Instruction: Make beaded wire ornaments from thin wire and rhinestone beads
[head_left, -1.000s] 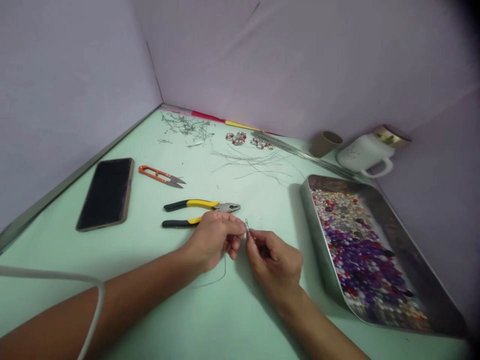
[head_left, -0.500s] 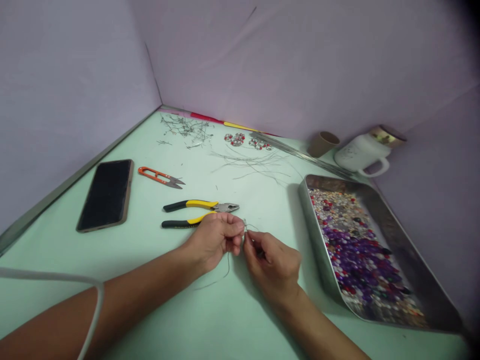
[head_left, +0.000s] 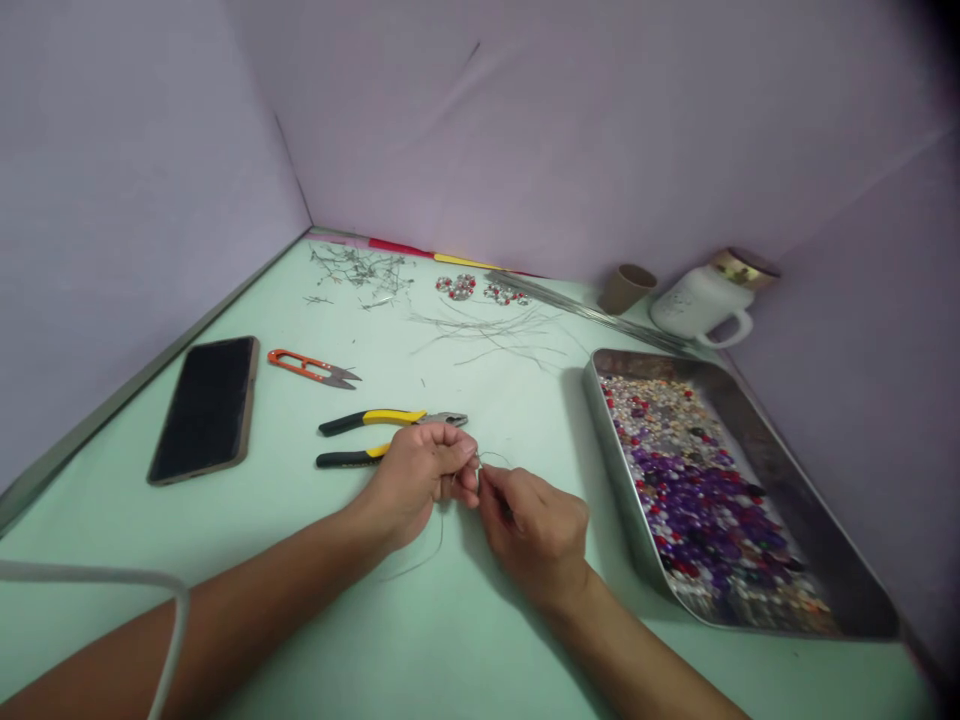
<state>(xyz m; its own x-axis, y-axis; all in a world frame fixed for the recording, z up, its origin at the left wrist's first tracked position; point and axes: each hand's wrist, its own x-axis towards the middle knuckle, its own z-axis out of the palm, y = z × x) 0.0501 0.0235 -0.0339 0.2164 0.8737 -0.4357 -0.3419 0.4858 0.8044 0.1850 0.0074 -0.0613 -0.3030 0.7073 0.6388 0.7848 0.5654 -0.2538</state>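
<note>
Between my hands runs a thin wire [head_left: 441, 530], its loose end curving down below the left palm and a small loop showing near the fingertips. My left hand [head_left: 427, 473] pinches it between thumb and forefinger. Close beside it, my right hand [head_left: 536, 525] grips the wire with thumb and forefinger, the other fingers curled. Partly covered by my left hand, pliers [head_left: 394, 417] with yellow and black handles lie on the table. Whether a bead sits at the fingertips is too small to tell.
At right stands a metal tray [head_left: 626, 530] of colourful beads. Behind it are a white mug [head_left: 701, 305] and brown cup [head_left: 627, 290]. Orange thread snips [head_left: 311, 369] and a phone [head_left: 204, 410] lie left. Cut wires [head_left: 487, 330] and beaded pieces [head_left: 457, 288] lie farther back.
The whole view has shifted slightly, so most things sit a little farther left. Both hands keep their pinch on the wire, and the fingertips have turned only slightly.
</note>
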